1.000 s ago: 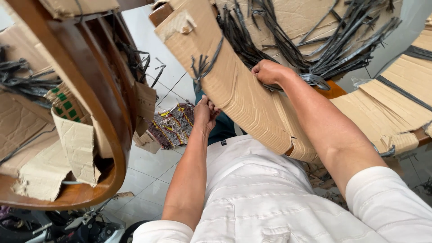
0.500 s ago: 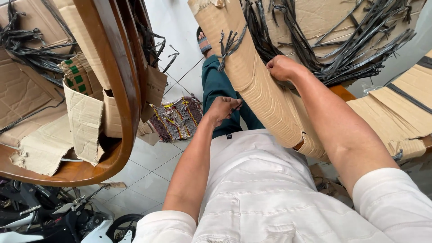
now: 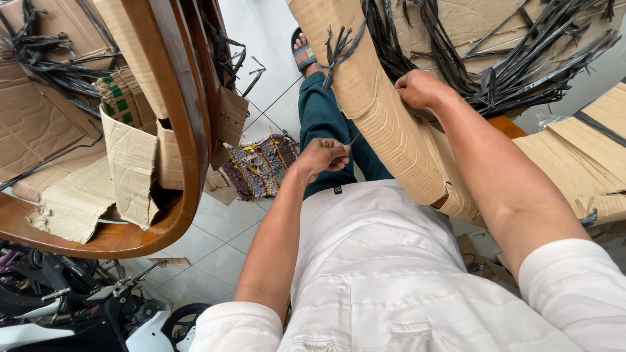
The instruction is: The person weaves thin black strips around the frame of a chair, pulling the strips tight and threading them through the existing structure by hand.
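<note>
A single head-worn camera is looking steeply down, close over the person's arms, lap and tiled floor (image 3: 215,228).

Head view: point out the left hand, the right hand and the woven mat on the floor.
left hand (image 3: 323,158): head view, back of the closed hand.
right hand (image 3: 419,89): head view, knuckles against the cardboard-wrapped piece.
woven mat (image 3: 257,166): head view, middle of its striped surface.

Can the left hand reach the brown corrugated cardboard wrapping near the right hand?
Probably yes: the left hand hangs just beside the brown corrugated cardboard wrapping, nothing lying between them; the right hand already grips its upper edge.
</note>
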